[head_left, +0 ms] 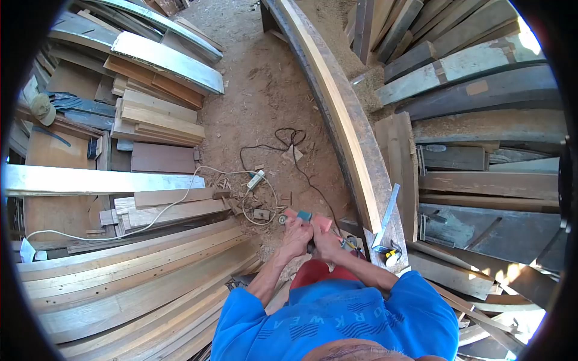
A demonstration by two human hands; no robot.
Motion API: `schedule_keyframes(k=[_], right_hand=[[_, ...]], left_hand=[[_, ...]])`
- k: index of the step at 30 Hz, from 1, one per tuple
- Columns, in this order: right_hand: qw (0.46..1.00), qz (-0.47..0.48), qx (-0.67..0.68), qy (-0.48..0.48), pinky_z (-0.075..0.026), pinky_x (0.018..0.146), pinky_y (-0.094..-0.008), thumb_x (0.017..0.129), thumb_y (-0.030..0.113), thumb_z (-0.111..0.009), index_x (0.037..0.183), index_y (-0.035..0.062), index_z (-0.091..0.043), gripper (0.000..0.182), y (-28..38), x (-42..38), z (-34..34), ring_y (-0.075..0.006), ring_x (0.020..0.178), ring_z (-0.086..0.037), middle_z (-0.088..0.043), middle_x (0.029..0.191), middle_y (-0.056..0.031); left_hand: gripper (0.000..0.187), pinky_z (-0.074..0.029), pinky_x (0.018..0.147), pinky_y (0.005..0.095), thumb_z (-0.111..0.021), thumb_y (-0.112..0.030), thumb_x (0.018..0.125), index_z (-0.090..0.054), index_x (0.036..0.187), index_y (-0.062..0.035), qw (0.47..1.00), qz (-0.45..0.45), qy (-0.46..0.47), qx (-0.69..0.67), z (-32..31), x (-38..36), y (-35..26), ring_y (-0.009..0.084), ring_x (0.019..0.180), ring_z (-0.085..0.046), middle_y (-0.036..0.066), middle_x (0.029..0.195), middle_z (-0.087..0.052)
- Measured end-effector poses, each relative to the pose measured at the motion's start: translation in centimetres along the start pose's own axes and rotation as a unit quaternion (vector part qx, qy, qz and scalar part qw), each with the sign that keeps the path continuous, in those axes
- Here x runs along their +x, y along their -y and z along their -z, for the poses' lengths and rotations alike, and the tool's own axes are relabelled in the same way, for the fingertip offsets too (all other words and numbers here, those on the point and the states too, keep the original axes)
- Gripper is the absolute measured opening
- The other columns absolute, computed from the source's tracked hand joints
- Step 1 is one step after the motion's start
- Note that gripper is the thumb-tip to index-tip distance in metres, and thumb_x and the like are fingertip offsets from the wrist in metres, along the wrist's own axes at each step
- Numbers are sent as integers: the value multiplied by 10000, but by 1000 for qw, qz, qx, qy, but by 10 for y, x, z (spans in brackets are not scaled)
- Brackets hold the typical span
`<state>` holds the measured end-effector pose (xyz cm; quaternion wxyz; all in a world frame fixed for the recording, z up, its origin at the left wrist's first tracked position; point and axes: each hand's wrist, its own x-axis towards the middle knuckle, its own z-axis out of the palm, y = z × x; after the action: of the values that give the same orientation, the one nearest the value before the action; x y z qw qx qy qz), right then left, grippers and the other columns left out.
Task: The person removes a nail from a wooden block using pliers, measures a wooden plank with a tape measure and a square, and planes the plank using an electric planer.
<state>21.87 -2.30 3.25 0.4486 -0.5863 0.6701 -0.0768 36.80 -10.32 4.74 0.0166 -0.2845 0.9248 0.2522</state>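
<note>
Low in front of my red-trousered knees, my left hand (296, 235) and my right hand (326, 242) meet with their fingers curled. Between them is a small teal tool (304, 215), partly covered by my fingers, so its exact kind does not show. Beyond the hands, pinkish-red shapes (323, 223) lie on either side of the teal body. A small round grey part (282, 219) sits just left of my left hand. A dark cord (314, 186) comes down across the dirt floor toward my right hand.
A long pale timber (340, 114) rests on a bench to the right, with a metal square (388, 213) and a yellow tape measure (392, 257) at its near end. A white power strip (256, 179) lies on the floor. Stacked boards (126, 277) flank both sides.
</note>
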Motion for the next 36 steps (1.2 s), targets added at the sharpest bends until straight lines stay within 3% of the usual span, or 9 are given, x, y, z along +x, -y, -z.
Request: schedule_keyframes(k=[4, 8, 11, 16, 25, 27, 28, 32, 36], right_hand=[[985, 13, 160, -56, -540, 757, -436, 815, 292, -670, 1477, 53, -385, 759, -22, 3, -1, -353, 847, -676, -668, 1041, -231], [974, -86, 201, -62, -555, 767, -430, 820, 318, -656, 1508, 83, -389, 774, -43, -25, -17, -347, 852, -707, -690, 1025, -249], [967, -115, 216, -74, -551, 850, -462, 786, 270, -662, 1440, 38, -473, 719, -46, -62, -1, -373, 945, -714, -699, 959, -284], [949, -161, 268, 50, -560, 846, -438, 796, 252, -658, 1291, -47, -568, 585, -47, -113, 0, -353, 952, -717, -704, 959, -269], [902, -182, 386, -72, -530, 916, -416, 831, 293, -676, 1454, -11, -446, 730, -72, -146, -25, -336, 1081, -685, -683, 1159, -249], [851, -211, 480, -4, -518, 938, -413, 813, 255, -673, 1477, -6, -429, 754, -65, -160, 6, -328, 1101, -677, -677, 1182, -250], [874, -225, 415, -116, -542, 863, -415, 782, 198, -668, 1452, -10, -449, 735, -78, -145, -39, -289, 1010, -705, -696, 1105, -224], [763, -307, 560, -104, -557, 664, -419, 771, 152, -675, 1342, -35, -515, 622, -73, -128, -65, -275, 788, -713, -686, 895, -197], [756, -301, 519, -261, -542, 643, -390, 785, 159, -709, 1145, -66, -565, 449, -76, -82, -124, -245, 716, -693, -683, 804, -155]], left_hand=[[297, -368, 953, 481, -753, -188, 739, -672, 1012, -103, 964, 51, -218, -143, 43, 11, -25, 301, 1099, -565, 98, 1079, -688], [423, -446, 934, 478, -767, -233, 755, -649, 1131, -80, 949, 111, -274, -107, 46, 23, -12, 359, 1044, -609, 137, 1106, -681], [490, -440, 955, 497, -768, -267, 786, -619, 1206, -63, 954, 192, -195, -121, 29, 22, -9, 370, 1069, -604, 175, 1132, -676], [645, -434, 1026, 497, -778, -329, 811, -538, 1318, -10, 972, 117, -154, -132, -4, 50, -32, 408, 1169, -581, 237, 1264, -612], [971, -468, 1031, 425, -757, -438, 880, -233, 1506, 87, 893, 225, -50, -386, -41, 206, -75, 351, 1250, -563, 327, 1378, -524], [992, -449, 1056, 426, -783, -414, 868, -224, 1500, 107, 882, 256, -77, -387, -43, 246, -62, 343, 1290, -529, 322, 1429, -468], [1000, -440, 1068, 424, -796, -403, 863, -222, 1496, 116, 881, 256, -105, -383, -46, 267, -56, 337, 1304, -515, 320, 1449, -442], [985, -448, 1054, 394, -798, -205, 852, -129, 1499, 118, 869, 218, -166, -413, -57, 309, -37, 289, 1262, -521, 301, 1418, -436], [863, -488, 1006, 375, -725, -20, 837, -126, 1447, 101, 828, 223, -197, -474, -77, 328, -25, 276, 1177, -552, 268, 1366, -468]])
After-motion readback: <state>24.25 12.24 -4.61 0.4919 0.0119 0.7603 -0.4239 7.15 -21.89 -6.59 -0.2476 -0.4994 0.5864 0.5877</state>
